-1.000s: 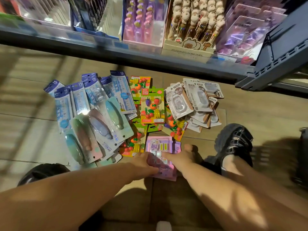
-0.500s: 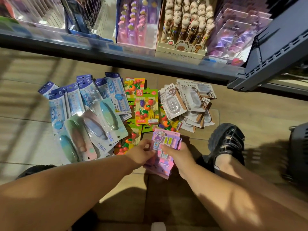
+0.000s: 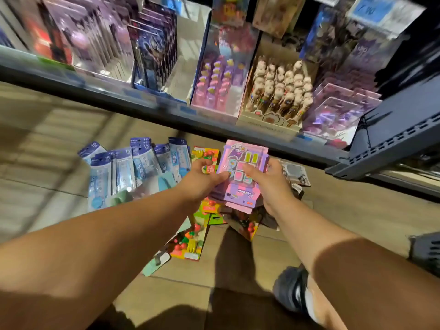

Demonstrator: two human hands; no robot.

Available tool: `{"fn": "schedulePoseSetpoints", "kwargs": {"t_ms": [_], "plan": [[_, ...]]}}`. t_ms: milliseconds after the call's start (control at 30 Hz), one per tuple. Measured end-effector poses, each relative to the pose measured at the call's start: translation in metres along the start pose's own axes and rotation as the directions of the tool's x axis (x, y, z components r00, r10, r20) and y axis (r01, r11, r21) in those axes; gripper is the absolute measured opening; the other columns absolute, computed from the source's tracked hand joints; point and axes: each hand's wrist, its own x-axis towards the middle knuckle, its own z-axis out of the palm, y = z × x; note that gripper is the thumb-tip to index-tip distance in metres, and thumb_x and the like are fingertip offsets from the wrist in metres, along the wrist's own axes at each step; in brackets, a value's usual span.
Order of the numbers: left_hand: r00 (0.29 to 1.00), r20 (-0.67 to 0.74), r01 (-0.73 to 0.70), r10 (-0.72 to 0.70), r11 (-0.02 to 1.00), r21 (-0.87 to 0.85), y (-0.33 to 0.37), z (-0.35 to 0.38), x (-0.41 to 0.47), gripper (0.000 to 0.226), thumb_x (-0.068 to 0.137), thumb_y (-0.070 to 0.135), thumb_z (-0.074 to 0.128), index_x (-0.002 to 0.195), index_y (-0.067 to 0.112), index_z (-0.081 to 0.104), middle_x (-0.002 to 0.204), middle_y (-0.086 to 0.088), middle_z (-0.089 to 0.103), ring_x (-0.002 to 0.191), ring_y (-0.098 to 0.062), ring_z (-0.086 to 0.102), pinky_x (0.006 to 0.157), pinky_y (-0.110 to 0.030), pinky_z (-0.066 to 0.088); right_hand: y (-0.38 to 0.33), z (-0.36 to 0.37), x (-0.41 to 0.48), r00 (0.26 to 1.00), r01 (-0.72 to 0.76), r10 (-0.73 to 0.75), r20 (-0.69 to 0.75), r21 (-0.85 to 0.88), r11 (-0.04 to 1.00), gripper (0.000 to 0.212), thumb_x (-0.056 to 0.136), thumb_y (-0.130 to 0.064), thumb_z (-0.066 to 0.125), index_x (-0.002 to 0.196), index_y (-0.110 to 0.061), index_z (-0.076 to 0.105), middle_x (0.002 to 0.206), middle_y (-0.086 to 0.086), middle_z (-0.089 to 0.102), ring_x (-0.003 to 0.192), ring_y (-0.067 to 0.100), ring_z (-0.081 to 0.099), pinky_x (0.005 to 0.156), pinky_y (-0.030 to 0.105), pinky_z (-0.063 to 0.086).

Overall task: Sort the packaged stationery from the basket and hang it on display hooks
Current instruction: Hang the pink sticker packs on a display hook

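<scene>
A stack of pink and purple stationery packs (image 3: 242, 177) is held up above the floor, in front of the shelf edge. My left hand (image 3: 202, 179) grips its left side and my right hand (image 3: 269, 182) grips its right side, thumbs on the front. Below on the wooden floor lie blue correction-tape packs (image 3: 133, 167), fruit eraser packs (image 3: 190, 244) and, half hidden behind my right hand, grey-and-white packs (image 3: 295, 173). No display hook is clearly visible.
A dark metal shelf (image 3: 147, 108) runs across above the floor, holding display boxes of pink pens (image 3: 219, 91), bear-topped pens (image 3: 281, 89) and purple blister packs (image 3: 338, 115). A black basket's corner (image 3: 426, 248) shows at right. My shoe (image 3: 292, 289) is at lower right.
Both hands lifted the pink pack stack off the floor and raised it toward the shelf. The view tilted upward, showing more of the shelf.
</scene>
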Motion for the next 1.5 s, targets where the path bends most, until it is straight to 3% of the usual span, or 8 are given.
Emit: {"fn": "schedulePoseSetpoints", "kwargs": {"t_ms": [133, 333, 433, 567, 900, 1067, 1267, 1500], "plan": [[0.979, 0.19, -0.047, 0.071, 0.991, -0.128, 0.073, 0.0, 0.002, 0.014, 0.094, 0.022, 0.06, 0.085, 0.011, 0.058, 0.063, 0.002, 0.06, 0.057, -0.014, 0.049, 0.059, -0.022, 0.043, -0.084, 0.012, 0.017, 0.994, 0.099, -0.1, 0.052, 0.024, 0.995, 0.07, 0.083, -0.012, 0.074, 0.14, -0.022, 0.033, 0.113, 0.002, 0.063, 0.087, 0.018, 0.068, 0.067, 0.034, 0.058], [0.937, 0.211, -0.253, 0.277, 0.958, -0.134, 0.18, -0.013, -0.024, 0.074, 0.071, 0.051, 0.076, 0.123, 0.003, 0.058, 0.127, -0.022, 0.061, 0.098, -0.03, 0.044, 0.088, -0.042, 0.04, -0.206, 0.041, 0.016, 0.952, 0.231, -0.244, 0.187, 0.088, 0.969, 0.049, 0.09, -0.004, 0.064, 0.132, -0.007, 0.04, 0.117, 0.016, 0.064, 0.084, 0.023, 0.071, 0.068, 0.04, 0.06], [0.911, 0.226, -0.319, 0.345, 0.937, -0.142, 0.228, -0.024, -0.049, 0.029, 0.095, 0.034, 0.06, 0.103, 0.006, 0.057, 0.084, -0.009, 0.07, 0.053, -0.015, 0.05, 0.053, -0.017, 0.04, -0.261, 0.058, 0.001, 0.944, 0.279, -0.28, 0.172, 0.031, 0.96, 0.048, 0.08, -0.013, 0.075, 0.117, -0.014, 0.043, 0.098, 0.011, 0.065, 0.081, 0.026, 0.065, 0.082, 0.052, 0.054], [0.889, 0.151, -0.426, 0.432, 0.902, -0.072, 0.265, -0.037, -0.082, 0.027, 0.097, 0.03, 0.054, 0.087, 0.006, 0.06, 0.06, -0.004, 0.053, 0.031, -0.009, 0.04, 0.037, -0.012, 0.032, -0.306, 0.069, -0.022, 0.91, 0.353, -0.336, 0.242, -0.028, 0.935, 0.053, 0.079, -0.005, 0.072, 0.119, -0.005, 0.038, 0.064, 0.01, 0.058, 0.045, 0.023, 0.057, 0.052, 0.032, 0.037], [0.857, -0.179, -0.484, 0.483, 0.874, 0.043, 0.264, -0.051, -0.127, 0.021, 0.089, 0.025, 0.069, 0.083, 0.008, 0.058, 0.043, 0.005, 0.059, 0.027, -0.004, 0.044, 0.03, -0.012, 0.031, -0.314, 0.076, -0.036, 0.814, 0.432, -0.294, 0.501, -0.182, 0.883, 0.068, 0.064, -0.02, 0.088, 0.125, -0.008, 0.059, 0.1, 0.012, 0.072, 0.079, 0.026, 0.065, 0.069, 0.037, 0.045], [0.86, -0.19, -0.487, 0.473, 0.873, -0.032, 0.258, -0.047, -0.122, 0.015, 0.09, 0.018, 0.066, 0.098, 0.005, 0.065, 0.062, 0.002, 0.068, 0.035, -0.008, 0.056, 0.034, -0.012, 0.037, -0.31, 0.069, -0.023, 0.869, 0.326, -0.29, 0.401, -0.025, 0.945, 0.008, 0.092, -0.013, 0.062, 0.099, -0.011, 0.059, 0.073, 0.002, 0.069, 0.059, 0.01, 0.061, 0.042, 0.019, 0.045], [0.853, -0.184, -0.511, 0.488, 0.853, -0.104, 0.255, -0.042, -0.106, 0.033, 0.083, 0.02, 0.075, 0.112, 0.008, 0.066, 0.101, -0.013, 0.074, 0.091, -0.03, 0.071, 0.065, -0.036, 0.059, -0.309, 0.058, -0.031, 0.916, 0.099, -0.216, 0.337, 0.332, 0.938, 0.009, 0.096, -0.009, 0.055, 0.095, -0.005, 0.062, 0.089, 0.013, 0.07, 0.076, 0.024, 0.065, 0.042, 0.021, 0.052], [0.814, -0.219, -0.57, 0.537, 0.811, -0.132, 0.268, -0.019, -0.107, 0.05, 0.071, 0.02, 0.08, 0.115, 0.005, 0.063, 0.1, -0.018, 0.073, 0.091, -0.039, 0.071, 0.084, -0.055, 0.056, -0.297, 0.052, -0.038, 0.888, 0.214, -0.243, 0.389, 0.118, 0.97, 0.023, 0.082, -0.007, 0.069, 0.101, -0.011, 0.056, 0.072, 0.004, 0.07, 0.063, 0.018, 0.064, 0.049, 0.025, 0.05]]}}
